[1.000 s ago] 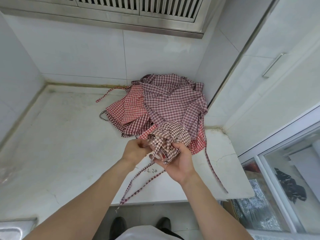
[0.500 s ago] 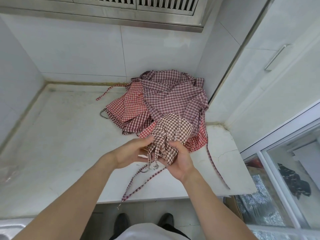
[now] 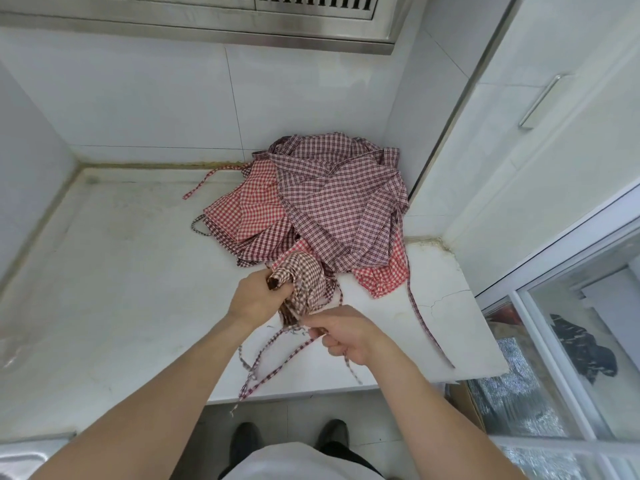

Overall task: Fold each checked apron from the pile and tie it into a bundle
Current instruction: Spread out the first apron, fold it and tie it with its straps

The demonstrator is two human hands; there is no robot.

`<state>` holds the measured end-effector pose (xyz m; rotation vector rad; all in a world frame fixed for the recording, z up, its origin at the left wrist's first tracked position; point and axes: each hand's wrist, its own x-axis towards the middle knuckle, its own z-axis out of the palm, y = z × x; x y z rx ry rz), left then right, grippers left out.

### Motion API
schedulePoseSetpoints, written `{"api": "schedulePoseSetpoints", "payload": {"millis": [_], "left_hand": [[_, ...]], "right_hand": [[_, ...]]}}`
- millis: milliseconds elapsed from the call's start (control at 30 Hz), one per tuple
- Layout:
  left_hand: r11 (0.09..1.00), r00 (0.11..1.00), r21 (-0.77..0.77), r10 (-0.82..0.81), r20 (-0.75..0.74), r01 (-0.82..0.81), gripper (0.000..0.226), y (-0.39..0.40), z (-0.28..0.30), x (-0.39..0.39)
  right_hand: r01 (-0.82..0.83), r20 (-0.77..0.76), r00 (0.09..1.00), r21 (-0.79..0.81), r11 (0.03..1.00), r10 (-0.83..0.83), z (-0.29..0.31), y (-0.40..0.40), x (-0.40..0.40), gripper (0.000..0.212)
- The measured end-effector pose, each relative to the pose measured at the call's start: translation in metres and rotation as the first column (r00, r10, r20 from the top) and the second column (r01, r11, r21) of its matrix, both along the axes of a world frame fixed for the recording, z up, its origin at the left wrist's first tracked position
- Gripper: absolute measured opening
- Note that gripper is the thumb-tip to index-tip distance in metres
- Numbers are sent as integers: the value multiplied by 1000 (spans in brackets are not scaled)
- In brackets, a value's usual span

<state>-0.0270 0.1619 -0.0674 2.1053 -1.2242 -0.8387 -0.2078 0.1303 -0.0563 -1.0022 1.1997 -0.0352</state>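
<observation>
Currently being tied just in front of the apron pile (image 3: pixel 332 202): one brown-checked apron bundle (image 3: pixel 304 282), soft, light, likely slumping, left hand (image 3: pixel 254 299) gripping its bunched end, right hand (image 3: pixel 346 336) pinching the thin strap (image 3: pixel 277 368), the best purchase.

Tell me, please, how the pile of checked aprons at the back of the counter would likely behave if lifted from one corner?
The pile of aprons looks floppy: the cloth lies in soft creases, so it would probably sag and unfold. A long strap trails loose over the counter and would likely drag or snag. The layers overlap, so several may lift together. It seems light for its bulk.
</observation>
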Motion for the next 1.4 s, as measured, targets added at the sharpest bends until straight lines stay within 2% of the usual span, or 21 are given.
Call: {"api": "schedulePoseSetpoints", "payload": {"millis": [33,100,200,267,400,467,500,533,600,667,733,833,867,933,1000,1067,1167,1233,1300,1400], "left_hand": [[999,998,32,-41,50,40,23,1,-3,3],[990,993,94,-105,49,100,33,5,-7,9],[976,975,158,-118,-191,149,34,8,-12,17],[968,937,191,-92,-336,163,29,10,-9,19],[939,822,230,-84,-564,255,33,14,-12,30],[935,752,246,-33,-658,257,24,17,-16,36],[938,703,258,22,-711,232,28,19,-19,39],[941,653,277,87,-752,193,32,21,-22,40],[950,555,285,170,-814,128,18,25,-23,40],[955,463,288,226,-857,68,26,26,-29,39],[953,431,303,267,-862,17,36,26,-29,36],[937,390,348,329,-860,-22,56,23,-28,30],[932,372,363,345,-862,-26,59,22,-26,27],[918,343,397,381,-859,-27,58,19,-24,20],[906,376,424,397,-837,-15,52,16,-22,16],[891,496,453,395,-774,-2,50,12,-22,15],[886,781,464,304,-546,-20,45,9,-23,15],[901,945,434,145,-293,-4,34,8,-25,14],[916,998,396,-51,-42,63,35,8,-27,10],[917,938,319,-303,170,239,40,9,-24,-7]], "right_hand": [[-65,-65,996,-108,992,58,2,-2,-2,28],[-154,-121,985,-320,935,121,4,-8,-8,23],[-180,-96,984,-551,815,152,-1,-19,-17,13],[-196,-87,979,-629,752,183,-11,-21,-23,13],[-29,92,989,-633,773,112,-25,-18,-29,9],[-4,134,985,-628,778,113,-27,-15,-31,10],[-14,142,981,-625,781,132,-28,-13,-31,16],[-38,137,978,-629,777,159,-27,-10,-31,23],[-101,119,965,-655,749,235,-26,-5,-32,38],[-175,94,944,-671,721,316,-22,-2,-33,48],[-278,34,911,-685,673,411,-16,1,-36,54],[-405,-67,856,-703,585,512,-16,5,-40,81],[-411,-92,862,-704,580,499,-15,5,-40,84],[-324,-79,913,-737,593,401,-19,3,-37,74],[-155,11,967,-773,616,256,-26,0,-34,48],[-57,71,986,-714,698,154,-32,-2,-33,33],[-52,19,997,-611,790,80,-51,-4,-37,39],[-101,-70,995,-564,820,75,-65,-6,-39,51],[-142,-141,987,-512,847,81,-77,-6,-40,59],[-93,-96,994,-414,905,58,-86,-6,-38,57]]}}
